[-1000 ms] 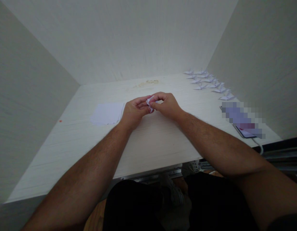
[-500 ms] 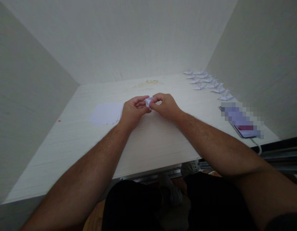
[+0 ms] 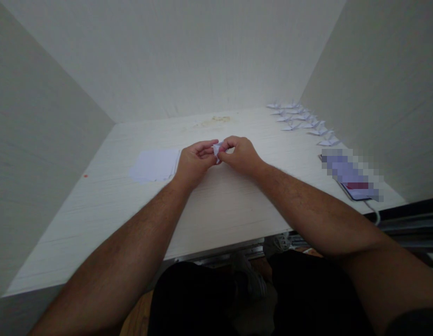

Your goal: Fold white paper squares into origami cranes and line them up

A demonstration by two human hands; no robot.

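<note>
A small piece of folded white paper (image 3: 216, 150) is held between both hands above the middle of the table. My left hand (image 3: 195, 161) grips its left side, fingers curled behind and thumb in front. My right hand (image 3: 242, 154) pinches the right side between thumb and forefinger. Fingers cover much of the paper, so its full shape is hidden. Just left of my left hand lies a stack of white paper sheets (image 3: 155, 164), flat on the table.
Several folded paper cranes (image 3: 319, 128) stand in rows at the back right of the white table (image 3: 216, 219). Nearer, a phone-like device (image 3: 352, 179), blurred out, lies with a cable (image 3: 376, 215). Walls (image 3: 202, 56) enclose the back and both sides.
The folded paper has tilted slightly between my fingers, and its visible shape looks a little narrower and longer. Both hands stay nearly in place.
</note>
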